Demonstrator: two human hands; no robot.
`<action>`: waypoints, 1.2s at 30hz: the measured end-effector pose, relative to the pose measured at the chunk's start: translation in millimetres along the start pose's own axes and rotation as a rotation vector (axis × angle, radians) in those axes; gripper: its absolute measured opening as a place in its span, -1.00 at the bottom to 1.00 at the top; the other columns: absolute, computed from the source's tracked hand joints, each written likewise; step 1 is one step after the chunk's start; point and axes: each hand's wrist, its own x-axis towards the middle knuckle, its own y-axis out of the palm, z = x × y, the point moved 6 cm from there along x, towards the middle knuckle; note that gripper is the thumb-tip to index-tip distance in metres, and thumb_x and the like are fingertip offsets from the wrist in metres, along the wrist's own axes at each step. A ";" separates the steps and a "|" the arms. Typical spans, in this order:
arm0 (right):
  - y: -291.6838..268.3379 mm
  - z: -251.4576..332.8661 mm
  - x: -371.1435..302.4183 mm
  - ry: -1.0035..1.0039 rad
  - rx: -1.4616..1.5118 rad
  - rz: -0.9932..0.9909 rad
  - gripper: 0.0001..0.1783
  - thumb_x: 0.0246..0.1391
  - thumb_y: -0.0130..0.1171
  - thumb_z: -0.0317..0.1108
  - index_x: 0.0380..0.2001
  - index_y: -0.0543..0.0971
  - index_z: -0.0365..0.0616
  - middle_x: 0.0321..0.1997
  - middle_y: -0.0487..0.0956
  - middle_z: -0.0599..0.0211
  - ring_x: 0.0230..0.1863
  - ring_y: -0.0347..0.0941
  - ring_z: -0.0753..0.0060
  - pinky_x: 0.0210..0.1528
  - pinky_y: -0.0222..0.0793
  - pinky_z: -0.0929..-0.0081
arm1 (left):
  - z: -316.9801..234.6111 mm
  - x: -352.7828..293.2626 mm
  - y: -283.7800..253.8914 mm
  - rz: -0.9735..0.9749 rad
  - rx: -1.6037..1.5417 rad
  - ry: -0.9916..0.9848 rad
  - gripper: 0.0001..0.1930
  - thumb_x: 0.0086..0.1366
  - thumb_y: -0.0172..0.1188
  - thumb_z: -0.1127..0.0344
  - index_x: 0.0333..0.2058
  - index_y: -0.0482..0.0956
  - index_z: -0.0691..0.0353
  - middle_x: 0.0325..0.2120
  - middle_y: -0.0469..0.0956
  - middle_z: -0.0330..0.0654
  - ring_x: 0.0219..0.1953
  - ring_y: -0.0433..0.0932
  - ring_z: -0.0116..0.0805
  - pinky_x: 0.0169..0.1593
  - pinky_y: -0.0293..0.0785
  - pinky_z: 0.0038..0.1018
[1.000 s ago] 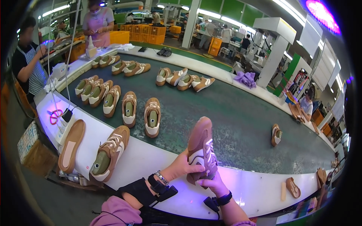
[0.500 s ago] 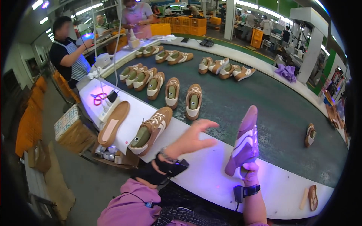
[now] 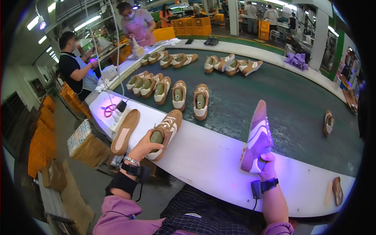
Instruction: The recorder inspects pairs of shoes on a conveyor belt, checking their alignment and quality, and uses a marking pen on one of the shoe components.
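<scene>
My left hand is closed around the heel opening of a brown and white sneaker with a green last inside. That sneaker stands on the white table edge, toe pointing away from me. Beside it on the left lies a loose brown outsole with a pale pink inlay. Under violet light, my right hand grips the heel end of another sneaker, held up on its side with its toe upward. The fingers of that hand are partly hidden behind the shoe.
Several finished-looking sneakers stand on the dark green belt; a single one is at far right. Red-handled scissors and a power strip lie at left. A patterned box stands below. Two co-workers are beyond.
My left hand has moved left and down from over the table and closed on the standing sneaker's heel. My right hand has shifted the raised sneaker slightly; the whole view has turned a little.
</scene>
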 end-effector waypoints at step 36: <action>26.9 83.5 -32.4 -0.436 -0.474 0.043 0.01 -0.45 0.40 -0.17 0.18 0.22 -0.19 0.07 0.41 0.26 0.12 0.34 0.27 0.21 0.19 0.33 | -131.1 33.7 277.4 0.399 -0.584 0.693 0.14 -0.31 0.43 0.33 0.26 -0.12 0.16 0.09 0.19 -0.12 0.14 0.25 -0.20 0.22 0.17 -0.30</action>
